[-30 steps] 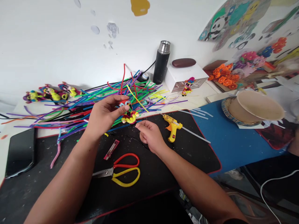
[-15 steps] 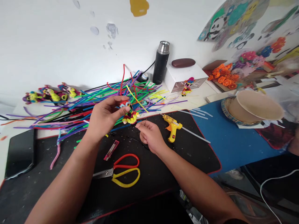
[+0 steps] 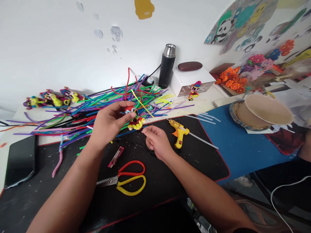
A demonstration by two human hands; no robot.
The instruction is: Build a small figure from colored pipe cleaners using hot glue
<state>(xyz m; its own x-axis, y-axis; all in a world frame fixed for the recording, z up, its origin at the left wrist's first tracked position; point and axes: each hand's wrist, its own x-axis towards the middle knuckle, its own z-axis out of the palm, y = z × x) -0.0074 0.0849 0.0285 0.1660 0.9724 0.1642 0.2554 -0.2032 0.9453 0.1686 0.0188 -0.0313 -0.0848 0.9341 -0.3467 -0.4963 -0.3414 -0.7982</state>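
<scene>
A small pipe-cleaner figure (image 3: 136, 123) in red, yellow and light blue is pinched between the thumb and fingers of my left hand (image 3: 109, 121). Just right of it, my right hand (image 3: 155, 139) is closed, thumb against index finger near the figure's lower edge; whatever that pinch holds is too small to make out. Below the hands, scissors (image 3: 131, 178) with one red and one yellow handle lie on the black mat (image 3: 167, 187). A small pink tool (image 3: 116, 157) rests above them. A yellow glue gun (image 3: 179, 132) lies right of my right hand.
Behind my hands spreads a pile of coloured pipe cleaners (image 3: 80, 115). Several similar figures (image 3: 54, 98) lie at the left, and one figure (image 3: 194, 90) stands by a white box (image 3: 191, 76). A black thermos (image 3: 167, 66), a phone (image 3: 20, 160) and a paper bucket (image 3: 257, 110) are also around.
</scene>
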